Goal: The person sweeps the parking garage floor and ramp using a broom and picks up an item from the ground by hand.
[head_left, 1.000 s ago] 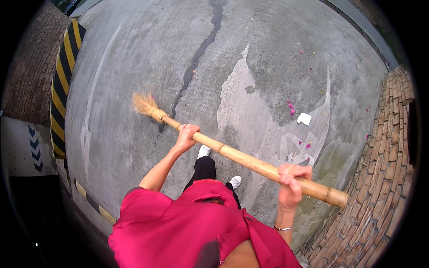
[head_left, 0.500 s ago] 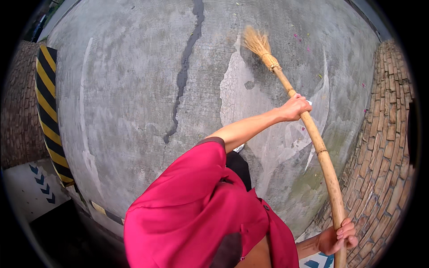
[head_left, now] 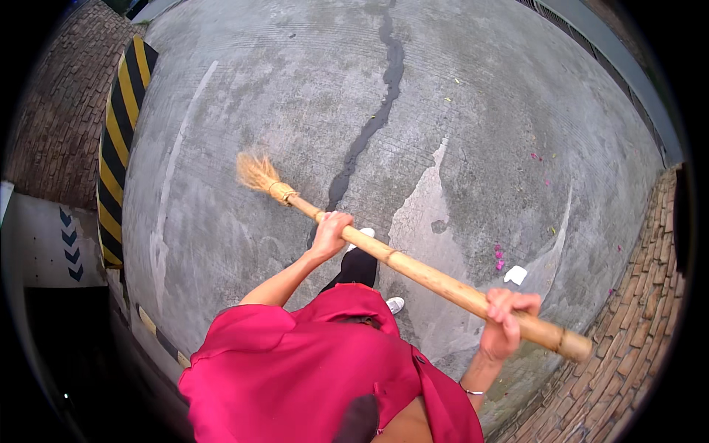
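Note:
A straw broom (head_left: 425, 275) with a long bamboo handle slants across the view, its bristles at the upper left and its thick handle end at the lower right. Low on the handle, close to the bristle head, my left hand (head_left: 331, 232) is wrapped round the bamboo. My right hand (head_left: 505, 319) grips near the thick end, its fingers curled over the top. The bristles are above grey concrete, left of a dark crack line; whether they touch it I cannot tell.
Pink petals (head_left: 499, 256) and a white scrap (head_left: 515, 275) lie on the concrete ground (head_left: 295, 96) to the right. A yellow-and-black striped barrier (head_left: 122, 148) edges the left, a brick wall (head_left: 628, 325) the right. My white shoes (head_left: 396, 304) show below.
The broom head has swung from the upper right to the left and nearer me. My left hand moved left with it, and my right hand rose with the handle's end.

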A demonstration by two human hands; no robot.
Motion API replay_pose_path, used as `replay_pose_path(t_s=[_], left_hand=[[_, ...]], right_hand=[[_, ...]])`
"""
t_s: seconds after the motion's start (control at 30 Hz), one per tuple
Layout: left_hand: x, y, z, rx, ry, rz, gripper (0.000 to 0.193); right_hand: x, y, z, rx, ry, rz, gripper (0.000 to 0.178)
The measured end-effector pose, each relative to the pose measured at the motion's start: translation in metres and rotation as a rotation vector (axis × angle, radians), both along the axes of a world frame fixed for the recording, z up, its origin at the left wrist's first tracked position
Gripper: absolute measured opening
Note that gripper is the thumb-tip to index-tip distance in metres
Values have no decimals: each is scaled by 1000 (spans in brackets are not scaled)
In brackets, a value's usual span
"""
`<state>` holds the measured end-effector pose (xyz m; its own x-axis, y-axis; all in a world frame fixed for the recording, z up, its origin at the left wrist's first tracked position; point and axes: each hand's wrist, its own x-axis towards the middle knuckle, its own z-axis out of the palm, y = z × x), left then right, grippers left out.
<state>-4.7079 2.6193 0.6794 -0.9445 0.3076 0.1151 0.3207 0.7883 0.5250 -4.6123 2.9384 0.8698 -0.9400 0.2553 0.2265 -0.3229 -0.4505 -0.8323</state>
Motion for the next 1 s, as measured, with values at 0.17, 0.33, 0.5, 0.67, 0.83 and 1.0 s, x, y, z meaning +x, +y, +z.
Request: replay_pose_path(t_s=[0.17,0.33,0.5,0.67,0.83,1.0], left_hand=[[-59,-58,-43,-13,-138,117,13],[-130,121,6,376,36,-250,20],[-186,303,74,704,108,-856,23],[-252,381,109,707,103,-1042,17],[-292,331,145,509,65,-1020,22],[-391,235,64,163,1,-710,17]], right_hand=[[-133,-55,-11,-39,-73,197,17],[-82,54,78,-11,-54,-329,22],[-40,17,179,324,194,-1097,20],[-86,10,187,638,265,-1133,15],[-64,75,172,273,275,-911,23],[-222,99,92,13,-32,-743,19]])
